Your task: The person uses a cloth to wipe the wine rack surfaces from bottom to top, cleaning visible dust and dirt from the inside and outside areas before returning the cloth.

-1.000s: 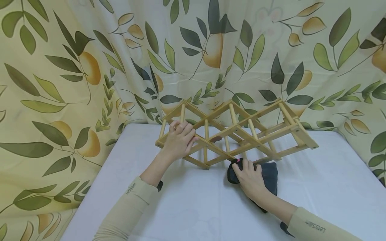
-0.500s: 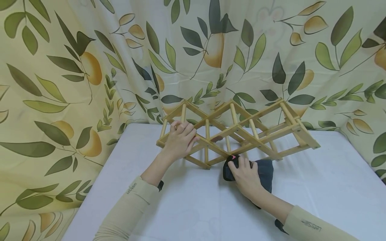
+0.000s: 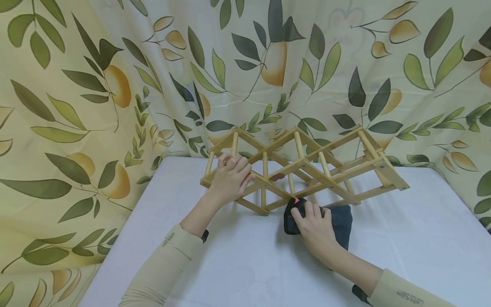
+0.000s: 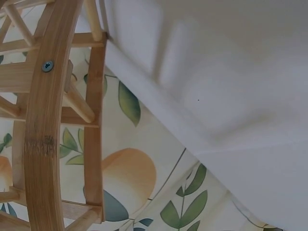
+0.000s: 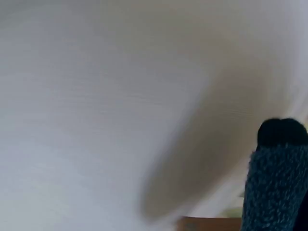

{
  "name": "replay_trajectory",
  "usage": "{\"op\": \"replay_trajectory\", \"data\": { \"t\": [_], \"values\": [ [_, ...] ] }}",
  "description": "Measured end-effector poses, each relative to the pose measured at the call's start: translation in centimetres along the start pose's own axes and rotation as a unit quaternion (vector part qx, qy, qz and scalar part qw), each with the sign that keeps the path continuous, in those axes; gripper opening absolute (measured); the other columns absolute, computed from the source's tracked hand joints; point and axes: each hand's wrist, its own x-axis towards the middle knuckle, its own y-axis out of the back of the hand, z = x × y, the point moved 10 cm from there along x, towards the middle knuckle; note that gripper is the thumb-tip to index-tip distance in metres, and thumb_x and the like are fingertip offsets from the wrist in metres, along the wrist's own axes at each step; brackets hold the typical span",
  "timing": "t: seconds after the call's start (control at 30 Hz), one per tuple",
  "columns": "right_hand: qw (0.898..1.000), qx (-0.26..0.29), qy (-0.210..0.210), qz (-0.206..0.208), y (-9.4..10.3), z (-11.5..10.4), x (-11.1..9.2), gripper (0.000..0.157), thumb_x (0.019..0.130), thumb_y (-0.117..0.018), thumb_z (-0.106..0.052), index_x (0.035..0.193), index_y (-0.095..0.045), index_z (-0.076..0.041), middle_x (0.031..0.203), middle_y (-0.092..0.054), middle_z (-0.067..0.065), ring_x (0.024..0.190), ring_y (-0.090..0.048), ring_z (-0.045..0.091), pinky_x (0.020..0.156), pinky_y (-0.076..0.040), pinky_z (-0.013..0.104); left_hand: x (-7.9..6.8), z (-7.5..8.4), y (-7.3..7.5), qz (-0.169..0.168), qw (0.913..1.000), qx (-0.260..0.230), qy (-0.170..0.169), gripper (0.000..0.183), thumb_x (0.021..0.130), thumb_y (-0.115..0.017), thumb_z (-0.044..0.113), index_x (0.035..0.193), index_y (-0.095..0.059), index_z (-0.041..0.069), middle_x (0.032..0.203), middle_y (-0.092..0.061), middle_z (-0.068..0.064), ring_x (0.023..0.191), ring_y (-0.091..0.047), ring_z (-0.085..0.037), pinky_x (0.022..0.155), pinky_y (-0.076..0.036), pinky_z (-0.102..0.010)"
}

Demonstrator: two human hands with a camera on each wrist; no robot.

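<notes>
A folding wooden lattice rack (image 3: 303, 164) with round dowels stands on the table. Its slats and a metal screw head also show in the left wrist view, where the slat (image 4: 43, 120) runs close to the camera. My left hand (image 3: 230, 177) grips the rack's left part, fingers curled over a bar. My right hand (image 3: 316, 230) holds a dark, folded cloth (image 3: 341, 224) with a pink spot, up at the lower front bars of the rack. In the right wrist view the cloth's fuzzy blue-grey side (image 5: 272, 187) shows, with a black edge above it. Neither hand shows in the wrist views.
A white-covered table (image 3: 238, 264) lies beneath everything. Behind it hangs a curtain (image 3: 153, 85) printed with leaves and fruit, close to the rack's back. A small reddish-brown patch (image 3: 278, 176) shows among the slats.
My right hand slides the cloth a little left along the lower bars, then slightly back right. My left hand keeps its grip on the rack, which stays in place.
</notes>
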Motion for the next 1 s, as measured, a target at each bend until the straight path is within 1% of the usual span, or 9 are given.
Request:
{"op": "replay_trajectory", "data": {
  "t": [0.07, 0.17, 0.3, 0.43, 0.53, 0.63, 0.7, 0.83, 1.0],
  "values": [
    [1.000, 0.004, 0.007, 0.022, 1.5, -0.6, 0.7, 0.064, 0.050, -0.086, -0.010, 0.101, -0.046, -0.009, 0.092, -0.042, 0.020, 0.080, -0.043, 0.035, 0.065, -0.036, 0.050, 0.0, 0.0, 0.0, -0.001, 1.0000, -0.002, 0.002, 0.043, 0.100, -0.019, 0.032, 0.086, -0.054, 0.011, 0.095, -0.044, -0.003, 0.096, -0.038, -0.020, 0.090, -0.028, -0.044],
    [0.999, -0.003, 0.017, 0.050, 3.5, -1.2, 2.0, 0.067, 0.047, -0.086, -0.010, 0.100, -0.046, -0.009, 0.093, -0.043, 0.021, 0.080, -0.043, 0.036, 0.065, -0.035, 0.050, 0.0, -0.1, 0.0, -0.001, 1.0000, -0.003, 0.004, 0.043, 0.100, -0.019, 0.031, 0.086, -0.054, 0.011, 0.095, -0.044, -0.003, 0.096, -0.039, -0.020, 0.090, -0.028, -0.044],
    [0.996, -0.020, 0.034, 0.079, 5.5, -1.8, 3.8, 0.057, 0.053, -0.083, -0.007, 0.098, -0.048, -0.009, 0.093, -0.045, 0.021, 0.078, -0.044, 0.036, 0.064, -0.036, 0.050, 0.0, -0.1, 0.1, 0.002, 1.0000, 0.000, 0.004, 0.044, 0.100, -0.019, 0.032, 0.087, -0.054, 0.010, 0.095, -0.044, -0.003, 0.096, -0.039, -0.020, 0.090, -0.029, -0.044],
    [0.995, -0.038, 0.055, 0.080, 6.7, -2.5, 5.4, 0.052, 0.059, -0.082, -0.005, 0.098, -0.048, -0.009, 0.095, -0.047, 0.021, 0.080, -0.045, 0.036, 0.067, -0.039, 0.051, 0.0, -0.1, 0.1, 0.001, 1.0000, -0.001, 0.005, 0.043, 0.100, -0.020, 0.033, 0.086, -0.054, 0.011, 0.094, -0.044, -0.003, 0.095, -0.038, -0.020, 0.090, -0.029, -0.044],
    [0.993, -0.054, 0.076, 0.074, 7.1, -3.2, 6.4, 0.049, 0.063, -0.080, -0.004, 0.098, -0.046, -0.009, 0.096, -0.048, 0.019, 0.084, -0.045, 0.035, 0.069, -0.039, 0.051, 0.0, -0.1, 0.2, 0.004, 1.0000, -0.001, 0.003, 0.044, 0.100, -0.020, 0.033, 0.085, -0.055, 0.010, 0.093, -0.044, -0.003, 0.095, -0.039, -0.020, 0.090, -0.029, -0.044],
    [0.991, -0.068, 0.093, 0.072, 7.2, -3.7, 7.4, 0.049, 0.065, -0.080, -0.004, 0.098, -0.044, -0.009, 0.097, -0.048, 0.017, 0.085, -0.044, 0.033, 0.071, -0.039, 0.050, 0.1, 0.0, 0.3, 0.007, 1.0000, 0.002, 0.002, 0.044, 0.100, -0.020, 0.034, 0.085, -0.055, 0.010, 0.093, -0.044, -0.003, 0.095, -0.039, -0.020, 0.090, -0.029, -0.043],
    [0.989, -0.078, 0.103, 0.073, 6.9, -3.9, 8.0, 0.047, 0.068, -0.078, -0.006, 0.097, -0.042, -0.009, 0.096, -0.046, 0.016, 0.084, -0.043, 0.032, 0.072, -0.038, 0.048, 0.1, 0.0, 0.3, 0.006, 1.0000, 0.002, 0.003, 0.044, 0.100, -0.020, 0.034, 0.085, -0.054, 0.010, 0.093, -0.044, -0.003, 0.096, -0.039, -0.020, 0.090, -0.029, -0.043],
    [0.983, -0.117, 0.120, 0.081, 6.1, -4.3, 8.6, 0.042, 0.073, -0.075, -0.009, 0.097, -0.040, -0.008, 0.100, -0.045, 0.014, 0.085, -0.043, 0.030, 0.073, -0.039, 0.045, 0.1, 0.0, 0.2, -0.002, 1.0000, 0.000, 0.004, 0.044, 0.100, -0.019, 0.034, 0.086, -0.054, 0.010, 0.094, -0.044, -0.003, 0.096, -0.039, -0.020, 0.090, -0.029, -0.044],
    [0.975, -0.147, 0.131, 0.103, 5.4, -4.6, 8.6, 0.050, 0.069, -0.078, -0.010, 0.099, -0.038, -0.008, 0.106, -0.044, 0.014, 0.087, -0.042, 0.030, 0.073, -0.039, 0.044, 0.0, 0.0, 0.2, -0.006, 1.0000, -0.005, 0.002, 0.043, 0.100, -0.020, 0.032, 0.086, -0.054, 0.010, 0.094, -0.044, -0.003, 0.095, -0.038, -0.021, 0.090, -0.028, -0.044]
  ]
}}
